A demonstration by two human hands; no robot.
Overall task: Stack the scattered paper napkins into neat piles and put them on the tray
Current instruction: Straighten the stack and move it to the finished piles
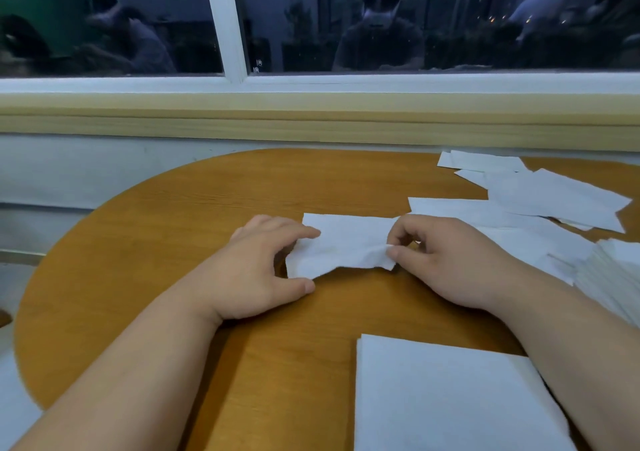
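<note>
A crumpled napkin (343,246), resting on the table (173,225), is gripped at its left end by the left hand (256,270) and pinched at its right edge by the right hand (450,260).

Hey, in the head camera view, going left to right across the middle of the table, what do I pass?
left hand → crumpled napkin, held at its ends by both hands → right hand → scattered napkins on the far right
</note>
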